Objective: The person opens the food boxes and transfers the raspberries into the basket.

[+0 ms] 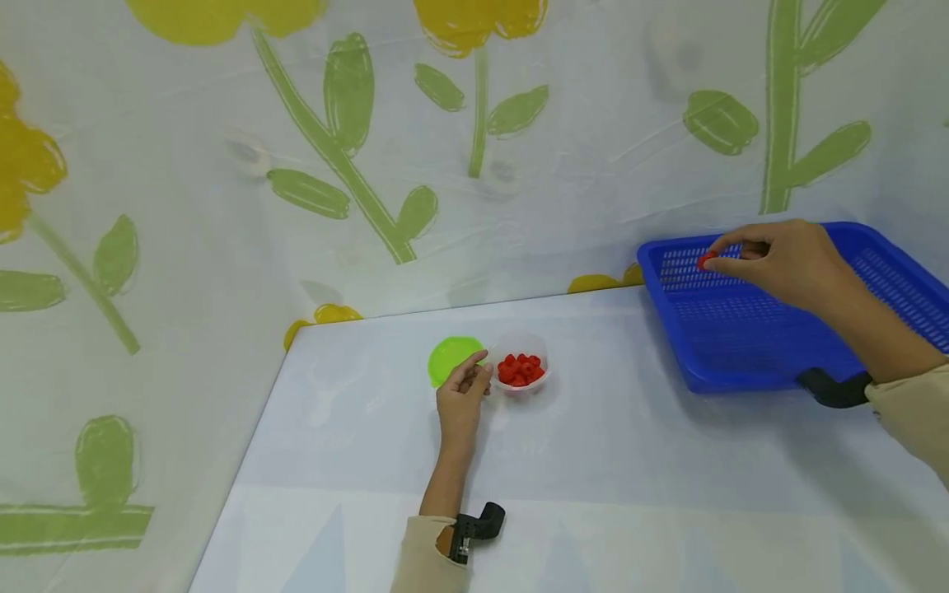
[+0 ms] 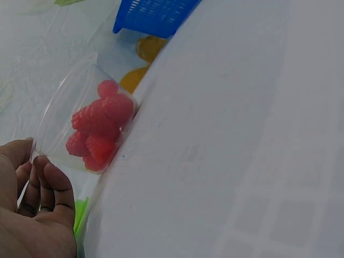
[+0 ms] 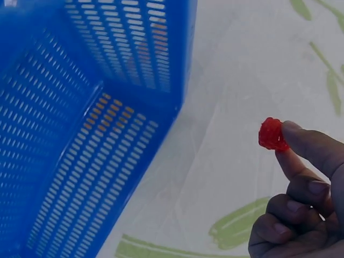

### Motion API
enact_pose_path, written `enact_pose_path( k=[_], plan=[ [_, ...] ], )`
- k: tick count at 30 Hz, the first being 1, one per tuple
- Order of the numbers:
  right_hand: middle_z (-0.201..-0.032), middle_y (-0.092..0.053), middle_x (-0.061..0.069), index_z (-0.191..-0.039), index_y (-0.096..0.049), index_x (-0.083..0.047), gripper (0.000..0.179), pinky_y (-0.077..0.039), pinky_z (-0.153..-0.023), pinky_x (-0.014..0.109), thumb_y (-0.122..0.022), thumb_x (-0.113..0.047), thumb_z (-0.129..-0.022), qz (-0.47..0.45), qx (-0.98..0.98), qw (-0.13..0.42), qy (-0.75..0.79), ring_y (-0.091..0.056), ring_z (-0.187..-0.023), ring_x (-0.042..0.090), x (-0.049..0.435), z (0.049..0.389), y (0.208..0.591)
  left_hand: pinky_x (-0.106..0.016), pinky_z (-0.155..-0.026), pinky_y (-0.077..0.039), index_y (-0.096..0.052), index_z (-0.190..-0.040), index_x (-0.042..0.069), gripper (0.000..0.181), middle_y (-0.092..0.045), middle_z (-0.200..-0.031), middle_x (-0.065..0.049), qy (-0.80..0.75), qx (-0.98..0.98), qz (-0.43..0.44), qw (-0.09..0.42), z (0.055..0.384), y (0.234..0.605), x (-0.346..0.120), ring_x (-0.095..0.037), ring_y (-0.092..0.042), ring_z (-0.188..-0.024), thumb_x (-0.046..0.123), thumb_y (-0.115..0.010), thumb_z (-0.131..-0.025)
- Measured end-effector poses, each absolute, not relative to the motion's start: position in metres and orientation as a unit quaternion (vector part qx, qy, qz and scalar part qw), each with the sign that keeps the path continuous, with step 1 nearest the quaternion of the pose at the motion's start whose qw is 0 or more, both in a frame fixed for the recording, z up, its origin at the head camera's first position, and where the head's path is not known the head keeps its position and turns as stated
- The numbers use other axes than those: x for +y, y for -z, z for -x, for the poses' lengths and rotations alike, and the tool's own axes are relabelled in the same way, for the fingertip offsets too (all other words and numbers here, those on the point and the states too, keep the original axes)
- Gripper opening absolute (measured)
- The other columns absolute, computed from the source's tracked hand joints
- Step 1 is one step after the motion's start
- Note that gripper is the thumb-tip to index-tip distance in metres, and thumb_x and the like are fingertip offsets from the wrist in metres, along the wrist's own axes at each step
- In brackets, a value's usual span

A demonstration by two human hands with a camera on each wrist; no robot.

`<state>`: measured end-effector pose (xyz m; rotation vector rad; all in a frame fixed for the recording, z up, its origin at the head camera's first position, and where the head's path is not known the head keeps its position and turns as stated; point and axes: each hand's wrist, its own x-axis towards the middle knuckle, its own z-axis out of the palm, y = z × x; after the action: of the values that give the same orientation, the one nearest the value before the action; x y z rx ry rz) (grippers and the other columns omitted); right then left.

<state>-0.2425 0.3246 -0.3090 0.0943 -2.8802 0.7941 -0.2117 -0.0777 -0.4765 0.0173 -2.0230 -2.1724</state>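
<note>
Between thumb and index finger, my right hand (image 1: 789, 263) pinches a single red raspberry (image 3: 272, 134), held over the left part of a blue plastic basket (image 1: 741, 380). Its other fingers are curled in, as the right wrist view shows. My left hand (image 1: 463, 395) is at the left side of a clear plastic cup (image 2: 59, 115), with its thumb and index finger at the rim, gripping it. Several red raspberries (image 1: 521, 371) lie in the bottom of the cup. Partly behind the left hand, a bright green lid (image 1: 452, 356) lies flat on the table.
The basket has perforated walls and stands at the right of the white table (image 1: 334, 445), close to the wall. A white sheet (image 1: 519, 214) with yellow flowers and green leaves hangs behind the table and down its left side.
</note>
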Motion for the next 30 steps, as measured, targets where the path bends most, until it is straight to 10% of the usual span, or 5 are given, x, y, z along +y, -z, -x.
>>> enact_pose_path(
  k=[30],
  plan=[
    [-0.059,-0.046,0.003,-0.107,-0.076,-0.004,0.032,-0.032,-0.051,0.034,-0.073,-0.033,-0.093,-0.08,-0.969,0.002,-0.233,-0.038,-0.058,0.02,0.346,0.317,0.348,-0.024,-0.072,-0.053,-0.069,-0.125,0.003,0.03,-0.059,-0.093,-0.008,0.729,-0.68,-0.004,0.083,0.212,0.477,-0.076,-0.022,-0.057,-0.078,0.008,-0.068,-0.096]
  ],
)
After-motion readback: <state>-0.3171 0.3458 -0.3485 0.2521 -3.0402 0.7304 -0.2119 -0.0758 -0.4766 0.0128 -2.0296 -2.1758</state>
